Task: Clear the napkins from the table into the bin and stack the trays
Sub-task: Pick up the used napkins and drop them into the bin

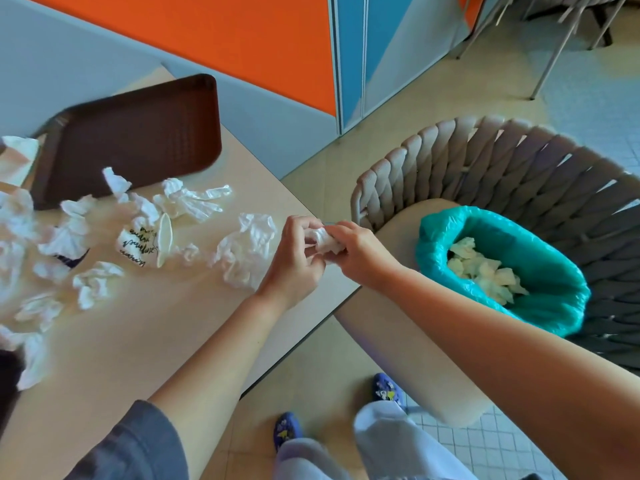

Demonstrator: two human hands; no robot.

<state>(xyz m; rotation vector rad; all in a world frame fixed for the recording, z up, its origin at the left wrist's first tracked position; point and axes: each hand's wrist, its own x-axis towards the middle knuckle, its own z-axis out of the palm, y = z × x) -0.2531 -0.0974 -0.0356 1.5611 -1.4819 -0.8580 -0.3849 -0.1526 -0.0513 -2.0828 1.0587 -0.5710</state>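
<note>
Where both arms reach forward, hands [294, 258] share a grip on one napkin [325, 241].

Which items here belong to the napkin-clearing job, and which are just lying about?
Job: crumpled napkin held by both hands, left and right; loose napkins on table; bin; brown tray.
Just there: woven chair; printed wrapper.

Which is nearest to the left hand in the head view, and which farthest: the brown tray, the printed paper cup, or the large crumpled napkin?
From the left hand:
1. Large crumpled napkin, right beside it.
2. Printed paper cup, mid-table.
3. Brown tray, far corner of the table.
</note>
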